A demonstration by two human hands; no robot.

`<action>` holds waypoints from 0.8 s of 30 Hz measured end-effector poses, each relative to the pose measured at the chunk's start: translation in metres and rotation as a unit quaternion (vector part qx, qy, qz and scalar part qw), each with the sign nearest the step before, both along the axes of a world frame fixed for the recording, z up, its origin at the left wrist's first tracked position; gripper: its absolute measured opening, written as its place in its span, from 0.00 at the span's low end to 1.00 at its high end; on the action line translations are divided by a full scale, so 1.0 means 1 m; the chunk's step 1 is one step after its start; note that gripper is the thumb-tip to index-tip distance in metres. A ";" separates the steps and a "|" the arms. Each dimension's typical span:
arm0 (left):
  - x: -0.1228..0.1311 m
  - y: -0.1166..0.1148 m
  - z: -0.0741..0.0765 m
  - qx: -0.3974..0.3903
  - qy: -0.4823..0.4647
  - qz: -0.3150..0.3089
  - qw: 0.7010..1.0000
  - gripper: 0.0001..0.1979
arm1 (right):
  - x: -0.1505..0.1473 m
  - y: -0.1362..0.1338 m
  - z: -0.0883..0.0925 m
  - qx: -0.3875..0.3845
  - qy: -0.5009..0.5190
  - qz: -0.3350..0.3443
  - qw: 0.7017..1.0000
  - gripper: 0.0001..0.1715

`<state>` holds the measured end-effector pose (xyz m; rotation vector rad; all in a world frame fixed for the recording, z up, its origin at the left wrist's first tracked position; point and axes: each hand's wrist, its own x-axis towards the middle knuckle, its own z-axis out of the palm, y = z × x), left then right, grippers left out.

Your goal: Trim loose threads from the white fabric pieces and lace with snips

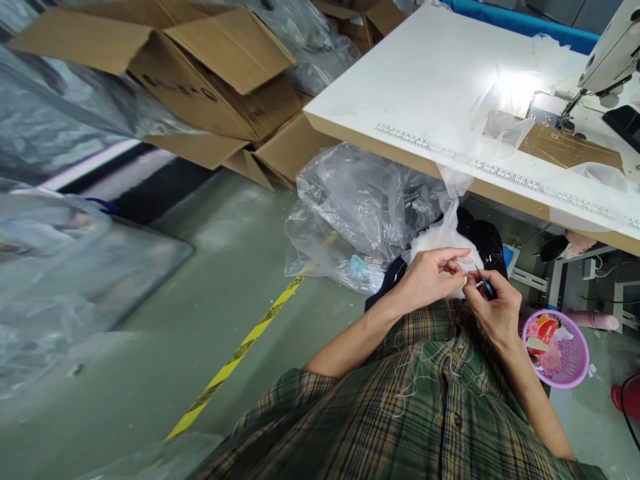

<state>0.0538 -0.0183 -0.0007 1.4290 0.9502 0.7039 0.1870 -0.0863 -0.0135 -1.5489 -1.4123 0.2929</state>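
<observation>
In my lap lies sheer white fabric point(441, 235), with a strip of it running up to the table edge. My left hand point(427, 277) pinches the fabric between thumb and fingers, the index finger stretched out. Close beside it, my right hand point(497, 307) is closed around small blue-handled thread snips point(485, 285), their dark tip pointing at the fabric. The right fingertips nearly meet the left ones, and whether they touch the fabric too is hard to tell. Loose pale threads point(400, 387) cling to the plaid shirt.
A white sewing table point(430, 73) with a printed ruler edge stands ahead, bearing a lit sewing machine point(600, 60). Clear plastic bags point(350, 200) lie beneath it. Open cardboard boxes point(200, 87) are at the left. A pink basket point(575, 363) of scraps sits at the right.
</observation>
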 end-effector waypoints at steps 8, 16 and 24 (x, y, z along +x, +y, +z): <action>-0.001 0.001 0.005 -0.051 -0.004 -0.019 0.999 0.25 | 0.005 0.001 -0.009 0.076 -0.170 -0.008 0.982 0.04; -0.004 0.009 -0.002 -0.089 -0.065 0.021 0.994 0.26 | 0.004 -0.007 0.001 0.003 0.014 -0.072 0.997 0.07; -0.003 0.009 -0.001 -0.084 -0.056 0.000 0.995 0.25 | 0.023 -0.023 0.028 -0.194 0.171 0.201 0.945 0.15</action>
